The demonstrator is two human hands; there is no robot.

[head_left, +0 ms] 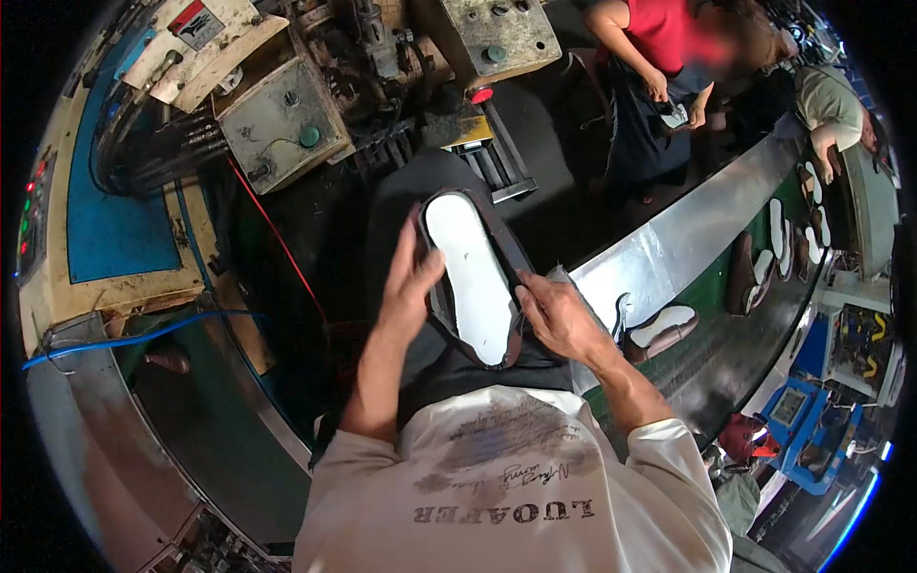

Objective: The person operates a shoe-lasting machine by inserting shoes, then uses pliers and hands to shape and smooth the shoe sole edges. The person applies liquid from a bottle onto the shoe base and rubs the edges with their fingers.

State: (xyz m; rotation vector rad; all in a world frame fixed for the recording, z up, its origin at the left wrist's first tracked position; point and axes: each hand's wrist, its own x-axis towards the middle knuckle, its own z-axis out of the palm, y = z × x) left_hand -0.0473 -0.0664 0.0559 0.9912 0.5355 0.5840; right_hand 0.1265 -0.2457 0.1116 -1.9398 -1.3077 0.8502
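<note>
In the head view a dark shoe upper point(511, 244) lies over my lap with its underside turned up, showing a long white insole point(468, 277). Along its left edge my left hand point(409, 284) is closed on it, the thumb resting on the white insole. My right hand point(562, 313) grips the opposite edge, lower down, with fingers curled round the dark rim. What the rest of the fingers touch underneath is hidden.
Ahead stands a worn machine with control boxes point(287, 124). To my right a metal ledge point(659, 253) borders a green conveyor point(712, 349) carrying several shoe uppers point(659, 332). A person in red point(659, 33) handles something small beyond it. A blue hose point(143, 334) crosses at left.
</note>
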